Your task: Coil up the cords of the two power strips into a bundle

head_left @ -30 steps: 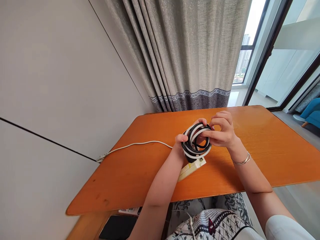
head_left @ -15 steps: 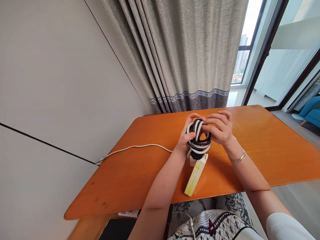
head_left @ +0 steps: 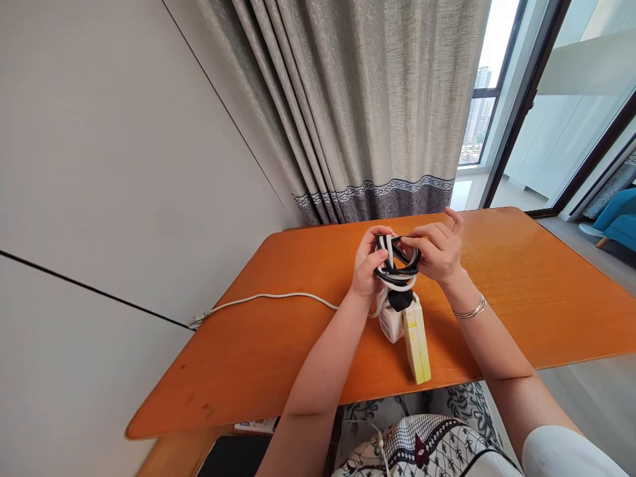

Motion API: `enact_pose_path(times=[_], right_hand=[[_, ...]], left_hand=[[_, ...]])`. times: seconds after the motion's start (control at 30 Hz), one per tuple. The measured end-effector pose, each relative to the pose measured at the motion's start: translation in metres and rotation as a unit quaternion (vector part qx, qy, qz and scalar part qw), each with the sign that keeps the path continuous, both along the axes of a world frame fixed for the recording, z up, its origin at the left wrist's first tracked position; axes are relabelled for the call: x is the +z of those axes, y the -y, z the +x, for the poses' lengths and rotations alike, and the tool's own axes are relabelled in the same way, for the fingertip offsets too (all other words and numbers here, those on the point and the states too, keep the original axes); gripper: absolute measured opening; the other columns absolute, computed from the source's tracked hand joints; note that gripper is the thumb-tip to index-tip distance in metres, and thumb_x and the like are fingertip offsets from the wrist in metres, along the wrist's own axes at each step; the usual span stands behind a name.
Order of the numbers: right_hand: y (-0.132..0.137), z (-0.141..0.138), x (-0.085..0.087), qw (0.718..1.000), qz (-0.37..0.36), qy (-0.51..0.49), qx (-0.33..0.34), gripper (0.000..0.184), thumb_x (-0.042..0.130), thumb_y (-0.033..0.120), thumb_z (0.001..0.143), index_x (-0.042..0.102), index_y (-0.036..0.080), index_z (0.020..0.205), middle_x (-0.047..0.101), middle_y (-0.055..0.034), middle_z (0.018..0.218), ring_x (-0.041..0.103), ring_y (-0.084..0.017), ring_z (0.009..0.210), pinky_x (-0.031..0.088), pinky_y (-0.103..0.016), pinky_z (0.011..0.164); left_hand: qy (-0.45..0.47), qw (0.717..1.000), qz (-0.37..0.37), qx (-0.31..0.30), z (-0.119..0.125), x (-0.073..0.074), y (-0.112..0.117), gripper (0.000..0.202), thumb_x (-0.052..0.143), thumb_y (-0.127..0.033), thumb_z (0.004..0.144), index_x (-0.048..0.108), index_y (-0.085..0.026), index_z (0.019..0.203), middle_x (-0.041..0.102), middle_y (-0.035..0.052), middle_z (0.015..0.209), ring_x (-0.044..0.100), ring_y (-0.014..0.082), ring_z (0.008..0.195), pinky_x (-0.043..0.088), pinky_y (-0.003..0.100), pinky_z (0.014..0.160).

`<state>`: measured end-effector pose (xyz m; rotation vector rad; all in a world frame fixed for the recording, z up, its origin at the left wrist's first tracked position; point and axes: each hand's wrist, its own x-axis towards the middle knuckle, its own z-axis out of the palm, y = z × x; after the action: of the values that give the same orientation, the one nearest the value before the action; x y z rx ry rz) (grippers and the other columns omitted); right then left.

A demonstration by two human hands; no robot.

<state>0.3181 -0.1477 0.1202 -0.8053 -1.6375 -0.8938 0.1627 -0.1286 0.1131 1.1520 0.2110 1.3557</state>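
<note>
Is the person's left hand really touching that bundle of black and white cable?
Touching. The head view shows the left hand gripping the cable bundle, its thumb lying over the near-side loops.

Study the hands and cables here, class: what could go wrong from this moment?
1. The black and white cable loops cross over one another in the left hand, with the right hand at their side, so they might tangle.
2. The pale yellow block sits below the loops, close to the table's near edge; it could knock that edge.
3. The white cord runs off leftward, so a tug might strain it.
</note>
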Motion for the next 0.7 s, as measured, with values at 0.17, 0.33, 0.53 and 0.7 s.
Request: enact_pose_path(times=[0.17,0.33,0.53,0.7], right_hand=[[-0.002,0.000,-0.002,0.997,-0.019,-0.053,-0.052,0.019,0.060,0.028,0.094,0.068,0.026,0.076,0.069,0.0040,0.075,0.061,-0.012,0.067,0.027,-0.053,0.113],[-0.007,0.005,-0.004,0.995,0.030,-0.065,-0.064,0.017,0.060,0.024,0.093,0.067,0.025,0.077,0.069,0.0037,0.074,0.062,-0.012,0.064,0.036,-0.051,0.107],[-0.005,0.009,-0.001,0.990,0.038,-0.087,-0.100,0.017,0.062,0.027,0.092,0.068,0.027,0.077,0.068,0.0019,0.077,0.061,-0.015,0.070,0.038,-0.049,0.100],[-0.003,0.009,0.001,0.993,0.053,-0.096,-0.052,0.014,0.065,0.025,0.090,0.072,0.029,0.080,0.067,0.0031,0.078,0.059,-0.014,0.069,0.033,-0.049,0.104]], left_hand=[[-0.024,0.999,-0.033,-0.034,-0.001,0.004,-0.002,0.042,0.080,-0.040,0.064,0.057,-0.024,0.095,0.062,-0.0025,0.083,0.068,0.0150,0.076,0.056,0.026,0.069],[-0.065,0.996,-0.044,-0.027,-0.001,0.006,0.001,0.042,0.078,-0.042,0.067,0.055,-0.025,0.098,0.064,-0.0019,0.084,0.070,0.0194,0.082,0.058,0.030,0.071],[-0.085,0.994,0.049,-0.052,-0.001,0.004,0.011,0.085,0.093,-0.048,0.050,0.047,-0.030,0.120,0.060,0.0042,0.117,0.064,0.0231,0.109,0.056,0.029,0.082],[-0.111,0.988,0.083,-0.065,0.001,0.000,0.010,0.094,0.096,-0.039,0.050,0.041,-0.034,0.126,0.058,0.0025,0.118,0.065,0.0207,0.103,0.055,0.033,0.086]])
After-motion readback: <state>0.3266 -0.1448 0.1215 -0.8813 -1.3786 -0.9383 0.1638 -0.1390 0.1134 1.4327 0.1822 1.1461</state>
